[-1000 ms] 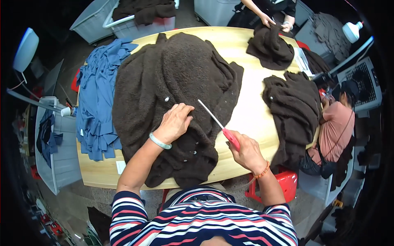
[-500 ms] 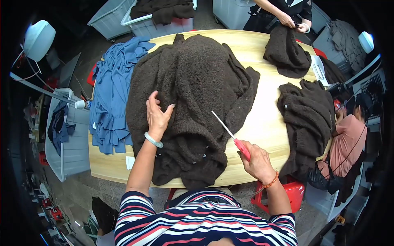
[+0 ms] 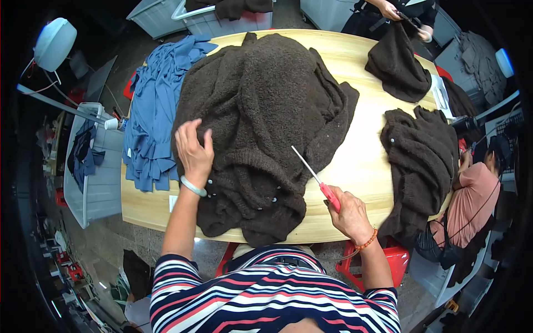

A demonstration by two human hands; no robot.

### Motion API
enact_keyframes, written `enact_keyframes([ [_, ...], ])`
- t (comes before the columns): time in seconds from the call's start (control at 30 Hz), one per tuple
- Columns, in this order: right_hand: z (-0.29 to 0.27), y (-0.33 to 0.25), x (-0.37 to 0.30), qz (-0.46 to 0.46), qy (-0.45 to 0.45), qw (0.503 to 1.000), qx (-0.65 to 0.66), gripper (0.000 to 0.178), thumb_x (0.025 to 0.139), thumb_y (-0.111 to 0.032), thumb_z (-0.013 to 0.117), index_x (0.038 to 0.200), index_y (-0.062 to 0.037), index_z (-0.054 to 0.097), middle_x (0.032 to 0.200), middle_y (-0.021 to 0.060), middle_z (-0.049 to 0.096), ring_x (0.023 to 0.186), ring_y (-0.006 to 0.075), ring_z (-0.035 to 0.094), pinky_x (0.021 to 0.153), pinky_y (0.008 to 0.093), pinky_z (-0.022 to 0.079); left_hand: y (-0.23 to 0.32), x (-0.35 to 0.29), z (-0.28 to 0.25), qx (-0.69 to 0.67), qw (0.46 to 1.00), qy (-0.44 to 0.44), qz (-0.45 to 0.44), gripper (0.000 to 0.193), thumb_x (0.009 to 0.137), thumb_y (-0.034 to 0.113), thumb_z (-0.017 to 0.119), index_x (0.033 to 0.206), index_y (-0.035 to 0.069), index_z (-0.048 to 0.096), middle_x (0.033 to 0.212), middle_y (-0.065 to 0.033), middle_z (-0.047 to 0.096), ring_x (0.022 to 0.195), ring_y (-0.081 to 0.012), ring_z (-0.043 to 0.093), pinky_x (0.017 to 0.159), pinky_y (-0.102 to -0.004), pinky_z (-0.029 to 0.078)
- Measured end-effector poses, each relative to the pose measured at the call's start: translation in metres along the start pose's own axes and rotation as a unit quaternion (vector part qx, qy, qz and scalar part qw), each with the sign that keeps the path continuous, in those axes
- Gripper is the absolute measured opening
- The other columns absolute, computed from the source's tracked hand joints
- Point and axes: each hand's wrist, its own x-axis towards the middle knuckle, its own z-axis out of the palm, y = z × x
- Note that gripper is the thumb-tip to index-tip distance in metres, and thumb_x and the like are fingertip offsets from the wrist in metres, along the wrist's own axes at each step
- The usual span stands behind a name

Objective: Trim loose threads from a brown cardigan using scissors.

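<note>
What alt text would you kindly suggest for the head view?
A person's right hand holds a red-handled tool, its tip over brown knitwear on a wooden table; the open left hand is at the knitwear's left edge, near blue clothes.

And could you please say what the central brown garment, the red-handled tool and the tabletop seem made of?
Central brown garment: probably matte, wool-like knit, being nubbly with a ribbed band.
Red-handled tool: likely smooth plastic handle, evenly coloured; slim silvery shaft suggests metal.
Tabletop: smooth wood or wood-look laminate; pale grain streaks leave either possible.
</note>
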Motion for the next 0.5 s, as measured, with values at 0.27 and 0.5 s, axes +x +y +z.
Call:
enact_keyframes([
  [0.27, 0.000, 0.010, -0.005, 0.011, -0.015, 1.000, -0.011, 0.035, 0.084, -0.012, 0.063, 0.119, -0.0110, 0.056, 0.074, 0.0192, 0.060, 0.072, 0.0378, 0.061, 0.069, 0.0467, 0.049, -0.020, -0.091, 0.002, -0.131, 0.944, -0.072, -0.293, 0.056, 0.074, 0.016, 0.080, 0.120, 0.001, 0.051, 0.104, -0.0110, 0.056, 0.090, -0.0194, 0.053, 0.079, -0.0313, 0.048],
  [0.5, 0.003, -0.002, 0.000, -0.037, -0.039, 0.999, -0.004, 0.035, 0.084, -0.011, 0.064, 0.118, -0.0106, 0.057, 0.074, 0.0186, 0.060, 0.072, 0.0368, 0.061, 0.068, 0.0453, 0.049, -0.014, -0.129, 0.031, -0.395, 0.784, -0.013, -0.479, 0.046, 0.080, 0.011, 0.077, 0.117, 0.001, 0.051, 0.095, -0.0048, 0.058, 0.080, -0.0123, 0.056, 0.073, -0.0271, 0.050],
])
